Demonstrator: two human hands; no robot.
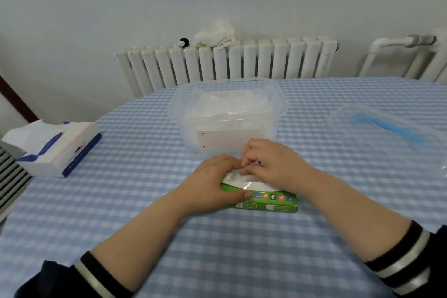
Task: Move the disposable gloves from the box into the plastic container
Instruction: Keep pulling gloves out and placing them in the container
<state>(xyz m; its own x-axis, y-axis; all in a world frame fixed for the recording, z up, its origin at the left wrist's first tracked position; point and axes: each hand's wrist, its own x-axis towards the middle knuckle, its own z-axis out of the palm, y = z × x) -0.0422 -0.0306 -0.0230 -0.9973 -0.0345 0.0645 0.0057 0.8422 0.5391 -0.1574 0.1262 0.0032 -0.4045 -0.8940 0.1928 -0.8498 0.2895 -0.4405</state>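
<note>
Blue-and-white checked cloth covers the table (pixel 145 213), which runs back toward a white wall with a ribbed radiator (pixel 225 63) at 12 o'clock; a crumpled white cloth (pixel 215 34) lies on top of the radiator. Near the centre of the table sits the green box (pixel 266 201), lying flat with its opening facing up. The left hand (pixel 212 184) rests on the box's left end, fingers fairly straight across the top and the thumb pressed along the near side. The right hand (pixel 273 164) is over the opening, its fingers curled and pinching the thin translucent disposable gloves (pixel 239 178) that bulge out of the slot. Just beyond the box, at 12 o'clock and almost touching the right knuckles, stands the clear plastic container (pixel 227 113), lidless, with a heap of pale film already inside. Its near wall rises directly behind the hands, between them and the container's interior. At 9 o'clock, well apart, lies a blue-and-white tissue pack (pixel 60 150) with a sheet sticking up. At 2 o'clock a clear lid (pixel 387 126) with a blue strip lies flat on the cloth. Dark sleeves with pale stripes cover both forearms near the bottom edge.
</note>
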